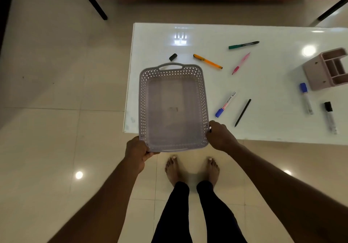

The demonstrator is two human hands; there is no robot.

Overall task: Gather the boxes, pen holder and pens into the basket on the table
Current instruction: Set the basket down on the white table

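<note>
Both hands grip the near end of the grey basket [173,107]: the left hand [137,152] is wrapped around its corner at 7 o'clock, the right hand [219,136] around the corner at 5 o'clock. The basket is empty and seems to be held over the near-left corner of the white surface [263,129], its near end overhanging the floor.

Outward from the basket, a black cap [173,57] lies at 12 o'clock, an orange pen [207,61] at 1 o'clock, a blue-capped marker [225,104] and a thin black pen [243,112] at 3 o'clock. Farther right are a pink pen [241,63], a green pen [243,45], two more markers, and the pink pen holder [327,68], tipped on its side at the frame's edge. No boxes are in view.

Judged risk: released here, the basket could tip off the edge; pushed forward carelessly, it could sweep the cap or the pens aside.
</note>
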